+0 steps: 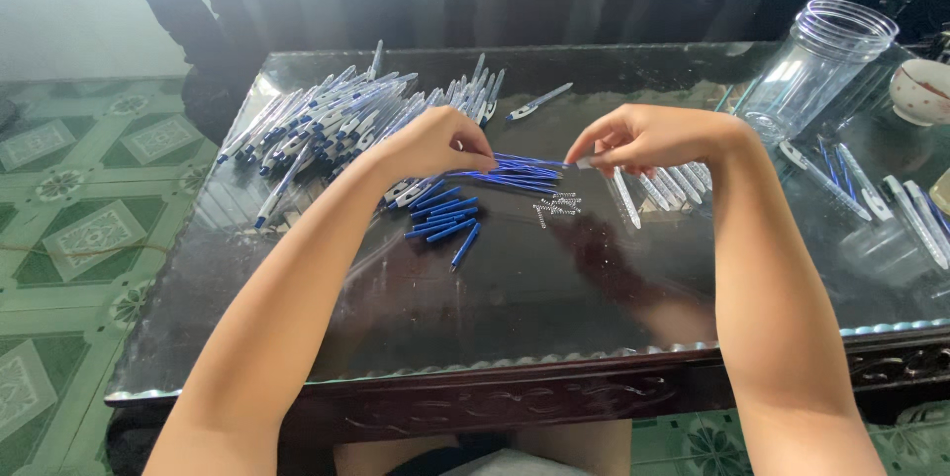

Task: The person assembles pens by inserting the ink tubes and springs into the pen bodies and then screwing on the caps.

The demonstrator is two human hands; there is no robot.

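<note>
My left hand (435,142) hovers over the dark glass table (515,288), fingers pinched on a thin blue ink refill from the bundle of refills (520,172). My right hand (643,137) is just right of it, pinching a clear pen barrel whose end meets the refill's tip. Short blue pen caps (445,216) lie below the left hand. A small heap of metal springs (556,206) lies between the hands. Clear barrels (668,189) lie under the right hand.
A big pile of assembled blue-and-white pens (327,120) covers the far left of the table. A clear plastic jar (816,65) lies tilted at the far right, beside a small bowl (920,90). More pens (871,194) lie at the right edge. Green patterned floor tiles (69,229) lie to the left.
</note>
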